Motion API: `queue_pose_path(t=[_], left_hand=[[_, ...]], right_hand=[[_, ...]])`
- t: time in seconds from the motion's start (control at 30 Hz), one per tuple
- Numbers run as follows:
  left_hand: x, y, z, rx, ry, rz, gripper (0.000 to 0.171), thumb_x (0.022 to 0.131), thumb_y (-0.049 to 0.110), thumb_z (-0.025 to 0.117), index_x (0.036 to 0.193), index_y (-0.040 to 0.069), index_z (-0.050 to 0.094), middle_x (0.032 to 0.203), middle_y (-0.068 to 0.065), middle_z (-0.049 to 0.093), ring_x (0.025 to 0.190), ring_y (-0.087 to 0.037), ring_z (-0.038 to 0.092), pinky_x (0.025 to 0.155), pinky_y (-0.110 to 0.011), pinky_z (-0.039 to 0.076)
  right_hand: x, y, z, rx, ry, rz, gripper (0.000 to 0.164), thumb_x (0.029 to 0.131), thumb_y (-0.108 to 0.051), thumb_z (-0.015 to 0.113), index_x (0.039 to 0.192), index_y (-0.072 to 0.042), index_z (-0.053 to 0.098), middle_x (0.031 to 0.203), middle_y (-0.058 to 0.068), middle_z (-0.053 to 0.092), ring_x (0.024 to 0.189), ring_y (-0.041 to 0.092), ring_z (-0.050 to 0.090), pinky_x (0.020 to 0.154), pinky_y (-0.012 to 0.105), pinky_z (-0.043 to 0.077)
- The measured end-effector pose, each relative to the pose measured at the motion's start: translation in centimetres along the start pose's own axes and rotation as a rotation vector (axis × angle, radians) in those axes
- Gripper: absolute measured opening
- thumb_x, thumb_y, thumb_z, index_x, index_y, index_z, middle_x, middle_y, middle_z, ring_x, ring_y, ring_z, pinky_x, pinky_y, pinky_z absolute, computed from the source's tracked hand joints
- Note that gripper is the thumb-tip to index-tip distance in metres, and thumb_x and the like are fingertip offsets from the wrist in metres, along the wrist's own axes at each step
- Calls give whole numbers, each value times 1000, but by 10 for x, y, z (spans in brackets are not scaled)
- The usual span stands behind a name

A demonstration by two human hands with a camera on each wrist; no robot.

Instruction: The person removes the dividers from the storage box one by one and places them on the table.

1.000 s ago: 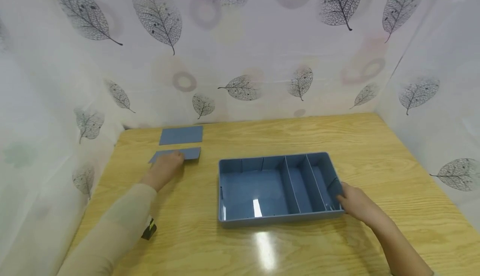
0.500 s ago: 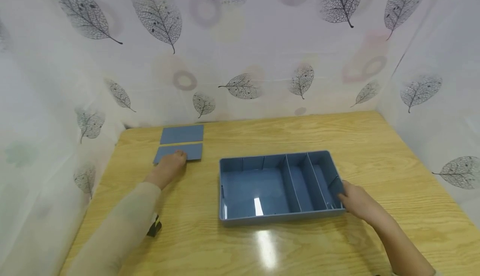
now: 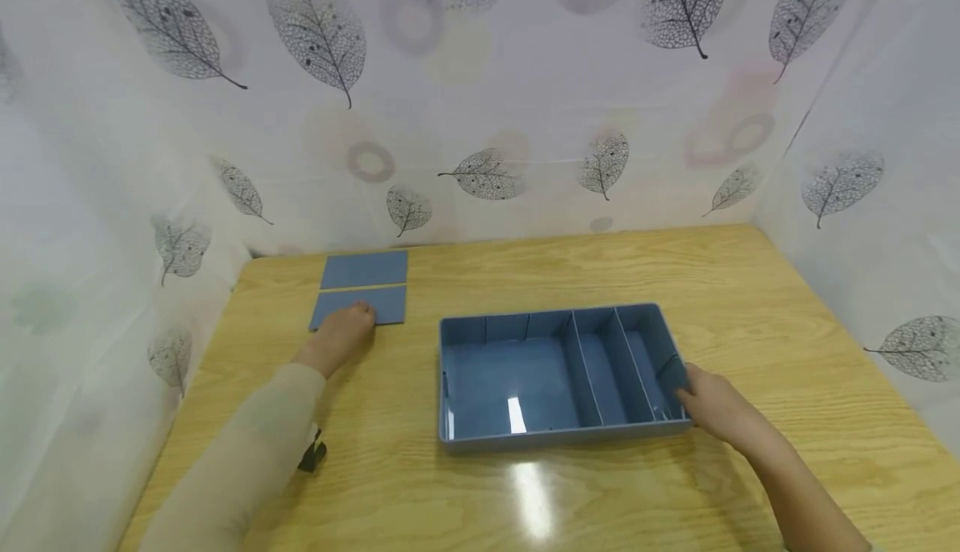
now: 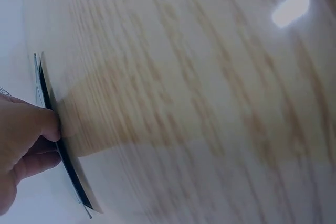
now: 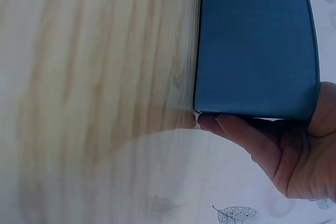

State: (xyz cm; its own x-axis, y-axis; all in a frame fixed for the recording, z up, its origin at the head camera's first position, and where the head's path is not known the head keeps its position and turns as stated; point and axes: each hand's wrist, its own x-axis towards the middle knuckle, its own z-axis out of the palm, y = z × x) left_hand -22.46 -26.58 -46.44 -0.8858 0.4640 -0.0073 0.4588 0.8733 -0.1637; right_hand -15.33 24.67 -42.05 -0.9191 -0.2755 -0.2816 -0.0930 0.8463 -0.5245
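Note:
A blue-grey divided box (image 3: 566,377) lies on the table, with one large compartment at left and two narrow ones at right. My right hand (image 3: 716,402) grips its right end near the front corner; in the right wrist view the fingers (image 5: 236,132) lie along the outer end wall. At the back left, my left hand (image 3: 345,331) pinches the front edge of a flat blue-grey panel (image 3: 390,306). A second matching panel (image 3: 365,269) lies just behind it, a thin gap apart. The left wrist view shows the held panel (image 4: 68,166) nearly edge-on.
A small black object (image 3: 312,454) sits on the wooden table (image 3: 420,502), partly hidden by my left sleeve (image 3: 247,452). Leaf-patterned sheeting (image 3: 517,102) hangs along the back and both sides.
My left hand has lowered and shifted the held panel slightly to the right, leveling it close in line with the rear panel. My right hand and the box have stayed in place.

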Motion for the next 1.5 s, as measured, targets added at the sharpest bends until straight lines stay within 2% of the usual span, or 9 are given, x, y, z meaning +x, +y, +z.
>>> queue_pose_path(t=[0.23, 0.57, 0.73, 0.87, 1.1, 1.23, 1.37, 1.43, 1.5], left_hand=[[1, -1, 1, -18, -23, 8, 26, 80, -14, 64, 105, -14, 62, 94, -25, 62, 82, -33, 63, 65, -32, 57], [6, 0, -6, -121, -91, -56, 20, 86, -11, 54, 105, -14, 61, 94, -26, 61, 82, -37, 64, 68, -38, 57], [6, 1, -7, -122, -133, -87, 22, 89, -9, 52, 109, -13, 60, 99, -26, 61, 88, -37, 64, 71, -39, 57], [6, 2, -7, -117, -122, -92, 22, 89, -9, 52, 108, -13, 61, 99, -25, 62, 88, -37, 64, 70, -39, 57], [8, 0, -7, -159, -124, -179, 18, 91, -1, 50, 102, -8, 63, 94, -21, 62, 82, -35, 64, 64, -42, 57], [8, -4, -5, -133, -9, -171, 15, 91, 6, 53, 90, -5, 63, 82, -16, 61, 72, -30, 62, 58, -39, 56], [11, -8, -4, -93, 168, -67, 16, 88, 11, 61, 87, -5, 61, 80, -15, 61, 71, -29, 61, 63, -37, 55], [12, -8, -6, -76, 207, -29, 21, 87, 14, 64, 91, -6, 61, 83, -17, 62, 75, -30, 62, 69, -38, 55], [13, -8, -9, -68, 190, -20, 27, 86, 16, 66, 98, -7, 61, 90, -18, 63, 80, -30, 62, 74, -37, 55]], right_hand=[[-2, 0, 0, 3, -8, 4, 41, 92, -1, 42, 125, 24, 35, 78, 12, 57, 59, 16, 53, 56, 32, 45], [0, 0, -1, -41, 11, -13, 41, 92, 0, 45, 123, 25, 38, 82, 14, 59, 66, 20, 54, 61, 36, 45], [0, -1, 0, -26, 6, -6, 41, 92, 0, 44, 124, 24, 37, 81, 14, 59, 64, 19, 55, 59, 35, 45], [-1, -1, 0, 3, -7, 7, 42, 92, 0, 43, 126, 24, 35, 78, 12, 58, 59, 16, 53, 55, 32, 45], [-2, -1, 0, 8, -14, 15, 41, 92, 0, 42, 124, 24, 35, 78, 12, 58, 60, 17, 54, 56, 32, 45], [-1, -1, 0, -2, -18, 20, 40, 93, -1, 43, 123, 25, 36, 77, 12, 57, 60, 16, 53, 56, 32, 45], [0, -1, -1, -12, -18, 24, 40, 94, -1, 43, 123, 25, 35, 80, 14, 58, 61, 17, 54, 57, 34, 45], [0, -1, -1, -22, -16, 26, 41, 94, -1, 44, 124, 25, 34, 81, 14, 58, 62, 17, 54, 59, 35, 46], [-1, -1, -2, -29, -12, 24, 41, 94, -2, 44, 124, 24, 35, 81, 14, 59, 62, 17, 54, 59, 35, 45]])
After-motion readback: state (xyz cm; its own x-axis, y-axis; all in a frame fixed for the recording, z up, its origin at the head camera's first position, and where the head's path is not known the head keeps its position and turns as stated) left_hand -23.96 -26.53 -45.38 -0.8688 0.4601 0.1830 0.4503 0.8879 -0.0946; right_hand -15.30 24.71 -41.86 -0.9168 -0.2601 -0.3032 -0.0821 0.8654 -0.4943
